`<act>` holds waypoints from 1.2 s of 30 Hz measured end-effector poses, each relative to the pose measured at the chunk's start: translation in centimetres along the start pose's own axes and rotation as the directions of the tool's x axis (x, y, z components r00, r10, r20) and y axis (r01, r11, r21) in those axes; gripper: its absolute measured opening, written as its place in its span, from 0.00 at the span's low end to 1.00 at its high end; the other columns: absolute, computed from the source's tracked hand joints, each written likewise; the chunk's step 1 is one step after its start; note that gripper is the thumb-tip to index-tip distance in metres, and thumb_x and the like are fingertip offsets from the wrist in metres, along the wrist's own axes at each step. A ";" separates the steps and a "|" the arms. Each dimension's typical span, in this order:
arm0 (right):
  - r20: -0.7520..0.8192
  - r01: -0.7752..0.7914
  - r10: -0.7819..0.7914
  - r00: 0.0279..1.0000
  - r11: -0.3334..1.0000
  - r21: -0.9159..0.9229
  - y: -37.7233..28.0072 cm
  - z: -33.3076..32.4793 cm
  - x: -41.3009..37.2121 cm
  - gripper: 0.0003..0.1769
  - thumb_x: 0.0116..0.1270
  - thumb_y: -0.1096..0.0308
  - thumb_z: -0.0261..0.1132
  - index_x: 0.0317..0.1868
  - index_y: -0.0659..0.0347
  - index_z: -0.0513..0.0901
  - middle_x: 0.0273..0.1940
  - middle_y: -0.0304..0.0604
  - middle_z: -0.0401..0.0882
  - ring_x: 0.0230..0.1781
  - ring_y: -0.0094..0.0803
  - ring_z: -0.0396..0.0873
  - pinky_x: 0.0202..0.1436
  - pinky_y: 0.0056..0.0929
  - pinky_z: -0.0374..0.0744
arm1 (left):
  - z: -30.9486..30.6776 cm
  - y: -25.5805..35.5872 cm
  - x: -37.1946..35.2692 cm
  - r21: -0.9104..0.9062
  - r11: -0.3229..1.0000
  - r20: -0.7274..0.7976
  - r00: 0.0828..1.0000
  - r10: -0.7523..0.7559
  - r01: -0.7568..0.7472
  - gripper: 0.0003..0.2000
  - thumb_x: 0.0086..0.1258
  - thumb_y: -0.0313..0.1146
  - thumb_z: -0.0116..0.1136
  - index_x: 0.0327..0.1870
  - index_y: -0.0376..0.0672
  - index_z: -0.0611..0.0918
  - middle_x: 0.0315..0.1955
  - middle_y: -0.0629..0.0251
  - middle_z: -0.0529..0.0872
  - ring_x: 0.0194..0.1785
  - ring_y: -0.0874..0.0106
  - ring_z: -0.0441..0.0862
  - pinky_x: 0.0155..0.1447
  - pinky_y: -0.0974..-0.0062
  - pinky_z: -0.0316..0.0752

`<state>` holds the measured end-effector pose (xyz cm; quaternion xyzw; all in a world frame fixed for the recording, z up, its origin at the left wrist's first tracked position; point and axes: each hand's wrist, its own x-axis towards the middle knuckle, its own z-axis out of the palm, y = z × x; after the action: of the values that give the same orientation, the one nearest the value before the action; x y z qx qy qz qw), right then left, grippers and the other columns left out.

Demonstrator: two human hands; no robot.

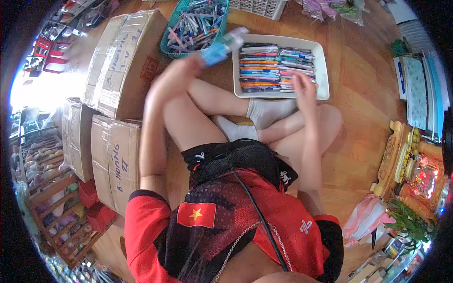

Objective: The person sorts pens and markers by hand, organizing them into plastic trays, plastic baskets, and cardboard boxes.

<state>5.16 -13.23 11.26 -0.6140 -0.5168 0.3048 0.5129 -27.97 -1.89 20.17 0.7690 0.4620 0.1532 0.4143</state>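
My left hand [189, 67], blurred by motion, is closed on a light-blue and clear plastic thing [219, 50], smeared too much to name. It is held up between a teal basket [166, 41] of loose pens [194, 27] and a white tray [322, 63]. Pens [258, 73] lie in the tray in two side-by-side columns, mostly lined up crosswise. Over the near right part of the right column is my right hand [306, 88], its fingers smeared and close above the pens.
Taped cardboard boxes [100, 66] stand along my left side. A white plastic crate [259, 6] sits beyond the tray, with purple plastic bags [321, 9] to its right. To my right are a carved wooden stand [389, 158] and a pink-and-white bag [365, 219]. My crossed feet in grey socks [271, 113] touch the tray's near side.
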 end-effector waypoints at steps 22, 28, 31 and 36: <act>-0.259 -0.125 0.098 0.961 0.988 -0.092 -5.0 0.6 2.1 0.12 0.72 0.69 0.54 0.54 0.59 0.72 0.38 0.36 0.75 0.31 0.19 0.69 0.34 0.18 0.71 | 12.7 -3.8 -1.8 -0.303 0.948 -0.022 0.993 -0.114 0.102 0.13 0.73 0.39 0.43 0.42 0.37 0.73 0.28 0.43 0.80 0.36 0.45 0.78 0.40 0.52 0.69; 0.501 0.353 -0.090 0.861 0.815 -0.460 1.4 6.1 1.7 0.18 0.63 0.74 0.59 0.54 0.54 0.78 0.45 0.48 0.76 0.46 0.41 0.76 0.49 0.31 0.74 | 11.3 -6.7 -2.1 -0.457 0.867 -0.044 0.969 -0.243 0.197 0.15 0.76 0.40 0.40 0.38 0.35 0.72 0.23 0.56 0.75 0.29 0.64 0.73 0.37 0.66 0.69; 0.594 0.309 -0.009 0.804 0.861 -0.405 2.6 8.4 0.4 0.17 0.62 0.74 0.60 0.53 0.56 0.79 0.46 0.51 0.76 0.48 0.46 0.75 0.50 0.34 0.73 | 10.2 -5.9 -2.6 -0.467 0.847 -0.029 0.953 -0.301 0.253 0.16 0.76 0.41 0.40 0.37 0.35 0.73 0.23 0.58 0.75 0.29 0.67 0.73 0.37 0.67 0.68; 0.469 0.137 0.067 0.881 0.912 -0.386 4.8 8.0 -0.2 0.14 0.62 0.71 0.61 0.49 0.56 0.81 0.40 0.49 0.78 0.44 0.48 0.76 0.49 0.37 0.74 | 10.6 -7.2 -2.5 -0.483 0.837 -0.033 0.950 -0.310 0.256 0.17 0.77 0.43 0.40 0.42 0.36 0.76 0.24 0.70 0.73 0.29 0.79 0.68 0.33 0.79 0.66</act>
<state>-0.56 -10.56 4.36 -0.6048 -0.6892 0.3208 0.2373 -26.93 -7.60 8.44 0.5581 0.5411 0.2404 0.5813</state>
